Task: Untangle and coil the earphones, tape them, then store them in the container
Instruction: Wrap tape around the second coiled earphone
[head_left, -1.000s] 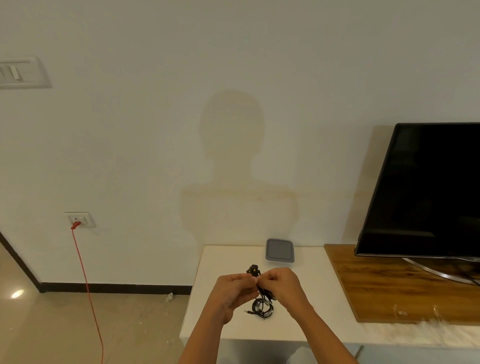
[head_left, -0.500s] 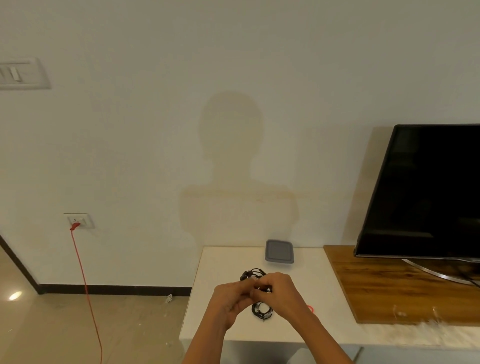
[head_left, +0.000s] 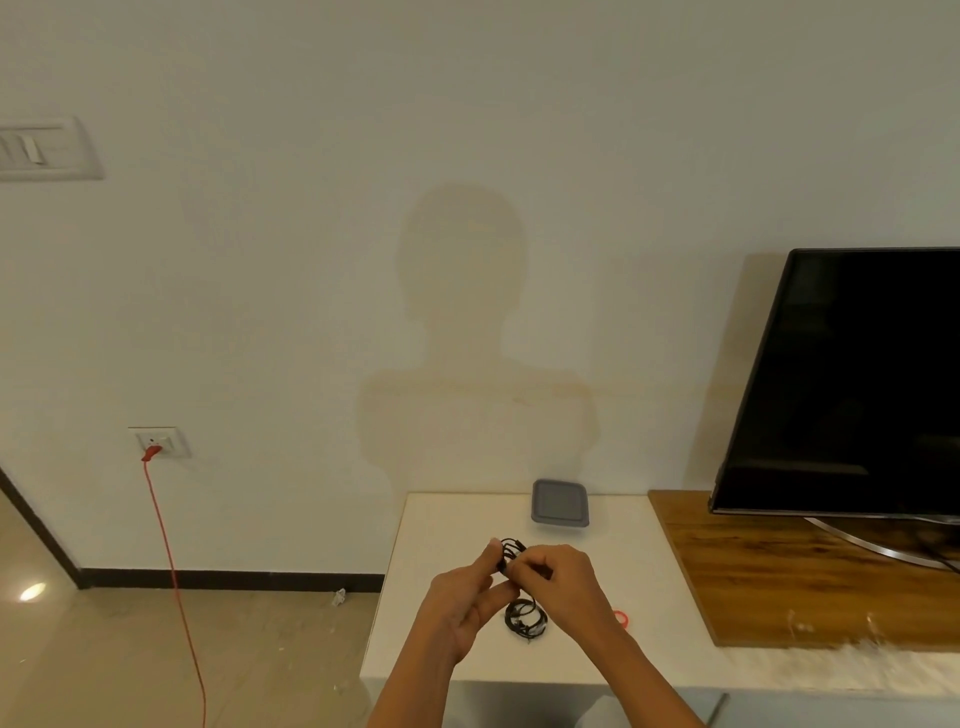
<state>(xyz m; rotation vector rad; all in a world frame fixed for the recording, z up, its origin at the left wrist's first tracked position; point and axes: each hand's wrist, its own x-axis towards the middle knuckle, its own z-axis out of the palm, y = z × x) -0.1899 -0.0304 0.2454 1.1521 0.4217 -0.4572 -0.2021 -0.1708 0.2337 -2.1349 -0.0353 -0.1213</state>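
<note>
Black earphones (head_left: 524, 618) hang in a tangled bunch between my hands above the white table (head_left: 447, 530). My left hand (head_left: 467, 597) pinches the cable from the left, thumb up. My right hand (head_left: 558, 582) grips the cable from the right; a small loop sticks up above the fingers. A grey lidded container (head_left: 560, 503) sits at the table's back edge by the wall. A red tape roll (head_left: 622, 618) lies on the table, partly hidden behind my right wrist.
A black TV (head_left: 852, 384) stands on a wooden board (head_left: 769, 571) on the right. On the left, a red cord (head_left: 171, 571) runs from a wall socket (head_left: 158, 441) to the floor. The wall is just behind the table.
My hands have shifted slightly while working the cable; the loop above the fingers has changed shape and the red tape roll has come into sight by my right wrist.
</note>
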